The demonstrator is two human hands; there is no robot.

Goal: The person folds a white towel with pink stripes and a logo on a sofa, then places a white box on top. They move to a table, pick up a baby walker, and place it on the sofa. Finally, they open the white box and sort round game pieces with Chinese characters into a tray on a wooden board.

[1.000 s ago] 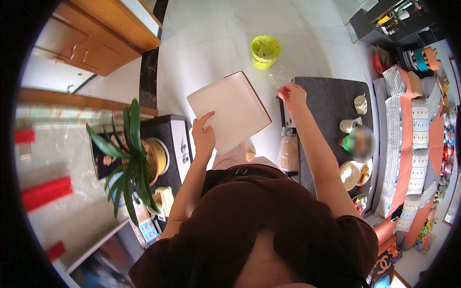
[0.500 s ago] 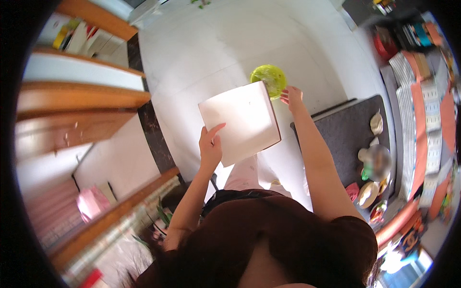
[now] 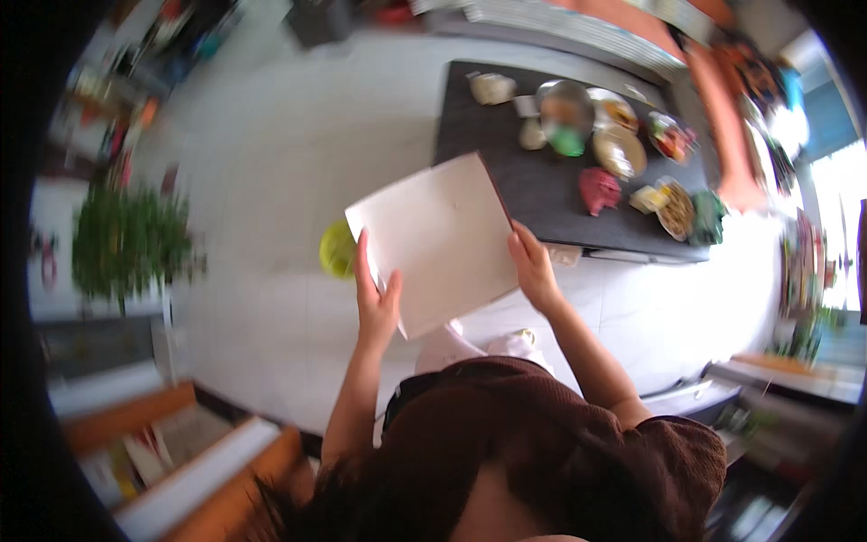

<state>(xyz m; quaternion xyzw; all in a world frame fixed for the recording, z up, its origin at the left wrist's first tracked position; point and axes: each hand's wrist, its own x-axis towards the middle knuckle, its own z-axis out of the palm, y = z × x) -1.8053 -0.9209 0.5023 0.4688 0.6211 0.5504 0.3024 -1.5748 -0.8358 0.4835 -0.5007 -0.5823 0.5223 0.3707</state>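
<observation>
A person in a brown top grasps a pale, shallow square box (image 3: 438, 244) between 2 bare hands, holding it out in front of the waist above a white tiled floor (image 3: 262, 271). The left hand (image 3: 377, 303) grips its near left side, thumb laid over the inner face; the right hand (image 3: 536, 271) clasps the right edge, its underside fingers hidden from view. On the floor beyond the left hand, a yellow-green bin (image 3: 336, 251) stands partly behind the box. At upper right, a dark table (image 3: 533, 191) carries a rounded metal vessel (image 3: 578, 95), a crumpled pink bag (image 3: 599, 191) and a dish of food (image 3: 675, 212). A leafy plant (image 3: 126, 239), blurred, fills the left side.
</observation>
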